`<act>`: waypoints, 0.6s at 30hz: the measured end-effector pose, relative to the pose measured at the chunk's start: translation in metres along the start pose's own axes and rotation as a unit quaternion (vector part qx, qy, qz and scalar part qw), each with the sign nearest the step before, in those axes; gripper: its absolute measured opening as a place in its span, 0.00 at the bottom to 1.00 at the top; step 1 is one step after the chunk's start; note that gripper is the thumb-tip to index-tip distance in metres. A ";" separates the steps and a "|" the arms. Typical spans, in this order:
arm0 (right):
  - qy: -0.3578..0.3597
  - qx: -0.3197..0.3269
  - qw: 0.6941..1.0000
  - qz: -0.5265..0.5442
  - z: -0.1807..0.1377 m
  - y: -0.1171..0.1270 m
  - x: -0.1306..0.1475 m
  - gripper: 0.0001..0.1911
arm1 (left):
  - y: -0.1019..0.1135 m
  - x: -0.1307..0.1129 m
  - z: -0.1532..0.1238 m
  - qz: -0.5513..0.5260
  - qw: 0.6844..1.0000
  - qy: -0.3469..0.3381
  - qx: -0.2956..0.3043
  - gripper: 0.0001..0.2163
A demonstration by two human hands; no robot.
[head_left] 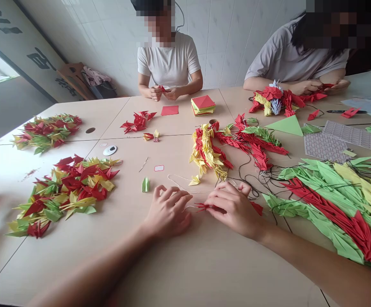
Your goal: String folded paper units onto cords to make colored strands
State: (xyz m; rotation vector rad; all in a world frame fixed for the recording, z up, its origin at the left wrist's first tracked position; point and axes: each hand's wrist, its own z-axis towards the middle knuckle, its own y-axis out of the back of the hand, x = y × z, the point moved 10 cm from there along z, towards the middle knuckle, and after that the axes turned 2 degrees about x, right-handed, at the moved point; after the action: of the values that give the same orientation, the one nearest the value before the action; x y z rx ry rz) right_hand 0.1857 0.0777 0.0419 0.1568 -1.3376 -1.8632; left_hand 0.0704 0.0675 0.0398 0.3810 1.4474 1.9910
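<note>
My right hand (232,207) is closed in a pinch on a small red folded paper piece (202,207), whose pointed ends stick out toward the left. A thin white thread (190,207) runs from that piece to my left hand (170,211), whose fingers are curled in around it; their tips are partly hidden. More of the thread loops on the table beyond my hands. Just past them lies a yellow folded paper piece (194,181), and a green one (145,184) stands to the left. Another red piece (256,208) shows behind my right hand.
Piles of folded pieces (73,185) lie at left. Strung paper chains (209,149) and black cords (246,183) spread ahead, with long green and red chains (329,209) at right. Two co-workers (169,64) fold paper across the table. A paper stack (203,105) stands before them.
</note>
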 end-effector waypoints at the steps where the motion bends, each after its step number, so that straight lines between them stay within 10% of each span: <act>1: 0.006 0.001 1.000 -0.003 0.000 0.000 0.001 0.07 | -0.001 -0.003 0.000 -0.009 1.000 -0.010 0.002 0.14; 18: 0.001 -0.016 0.999 0.032 0.001 0.004 0.000 0.08 | -0.003 0.009 -0.004 -0.068 0.997 0.024 -0.039 0.07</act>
State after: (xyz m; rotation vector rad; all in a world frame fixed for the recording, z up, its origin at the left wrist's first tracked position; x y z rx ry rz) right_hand 0.1877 0.0780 0.0457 0.0979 -1.2962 -1.8299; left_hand 0.0628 0.0708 0.0342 0.1953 1.3831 1.9512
